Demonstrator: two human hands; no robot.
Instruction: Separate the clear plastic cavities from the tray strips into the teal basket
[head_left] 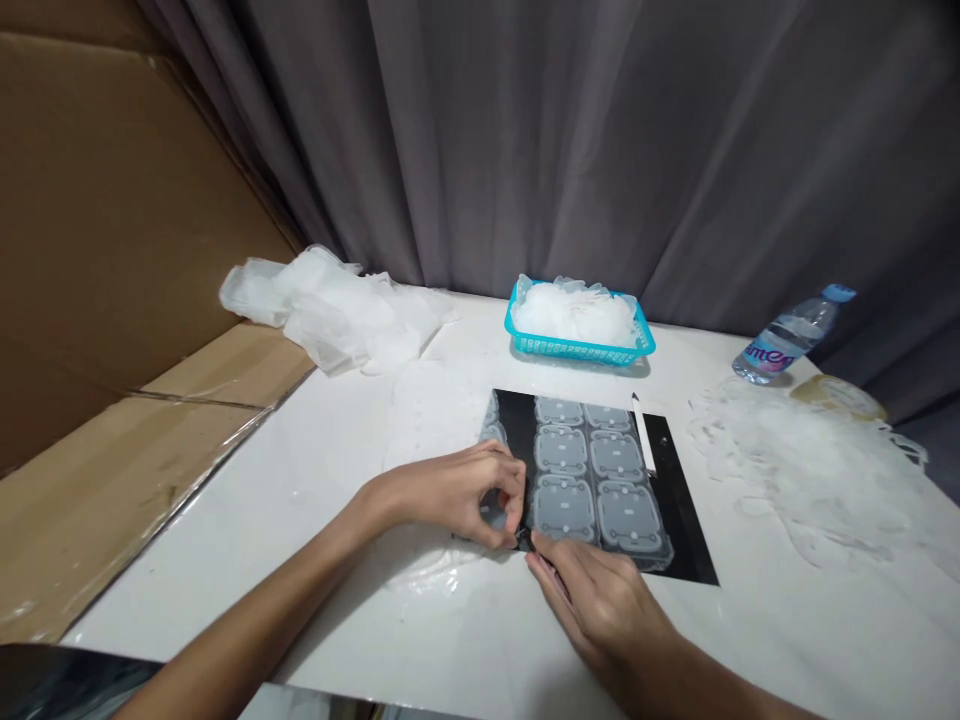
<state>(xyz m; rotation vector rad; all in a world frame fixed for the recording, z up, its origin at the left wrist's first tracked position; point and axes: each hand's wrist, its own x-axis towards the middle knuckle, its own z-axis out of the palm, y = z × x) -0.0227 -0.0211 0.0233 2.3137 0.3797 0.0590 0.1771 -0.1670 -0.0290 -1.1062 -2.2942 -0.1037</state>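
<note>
A black mat lies on the white table. On it is a clear plastic sheet with rows of rounded square grey-white pieces, and more such pieces show left of a bare black strip. At the mat's near edge my left hand pinches with thumb and forefinger curled into a ring. Close against it, my right hand has its thumb and fingers pressed together. A small dark, shiny bit sits between the fingertips, too hidden to name. Right of the pieces rests a white pen-like tool.
Filmy white pieces fill a turquoise basket at the back. White piles of filmy material and thin offcuts lie left and right. A water bottle leans beside a tape roll. Cardboard borders the left.
</note>
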